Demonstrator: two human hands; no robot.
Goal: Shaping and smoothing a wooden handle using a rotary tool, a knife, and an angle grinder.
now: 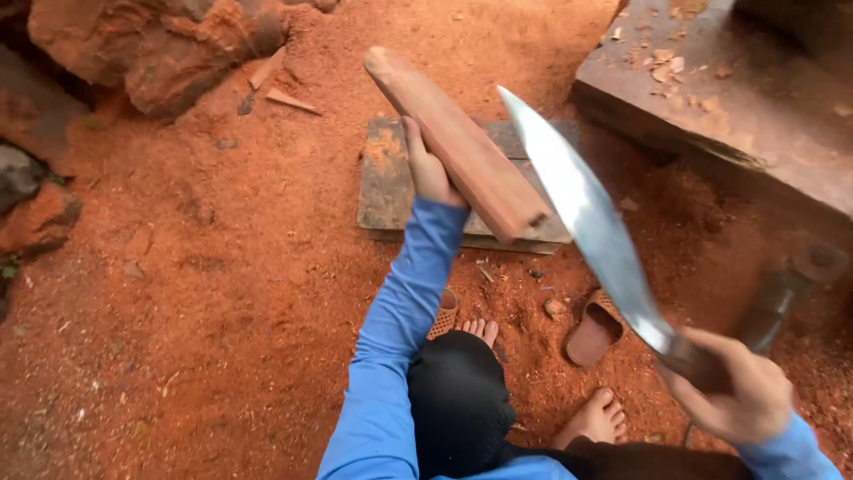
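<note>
Nearest to the camera is your right hand [737,396], low at the right edge of the view, with the fingers wrapped tightly around the dark handle of a big knife [591,218]. Its long shiny blade goes up and to the left, tilted, and the tip is high in the air near the wooden piece [458,147]. Whether the blade touches the wood, I cannot tell, because the blade is a little blurred. Your left hand [429,169], in a blue sleeve, is closed around this reddish wooden piece from the left side and holds it tilted, with the lower cut end toward you and the rounded end pointing away. Under the wooden piece a flat grey slab [382,182] lies on the ground [222,293], which is covered with red sawdust. Below the slab you see your bare feet, the left foot [480,331] beside your dark knee and the right foot [593,418], and one brown sandal [595,331] between them. A large stone block [755,116] with wood chips stands at the upper right, and reddish rocks [160,49] are at the upper left.
</note>
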